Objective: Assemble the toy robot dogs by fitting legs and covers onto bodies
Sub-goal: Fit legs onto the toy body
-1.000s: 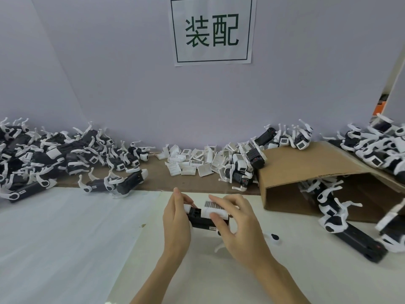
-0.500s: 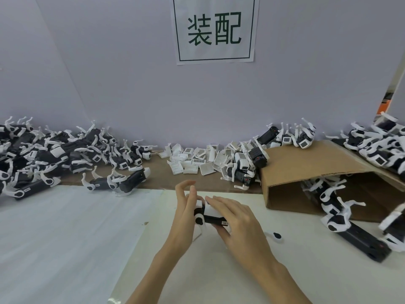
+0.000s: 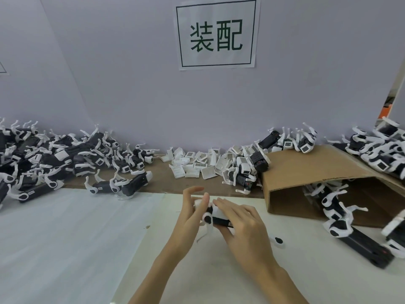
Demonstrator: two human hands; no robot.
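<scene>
In the last second the toy dog body [image 3: 219,220], held just above the near middle of the table [image 3: 65,238], has been turned so its barcoded cover faces away, the right hand [image 3: 243,227] clamped over it while the left hand [image 3: 190,213] pinches its white end, probably seating a leg [image 3: 207,232].

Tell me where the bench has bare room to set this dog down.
Widest free patch: the white sheet left of the left hand, bordered behind by the heap of dogs. The near bench edge under the forearms is bare too. Crowded: the brown strip with loose covers, and around the cardboard box beyond the right hand.
</scene>
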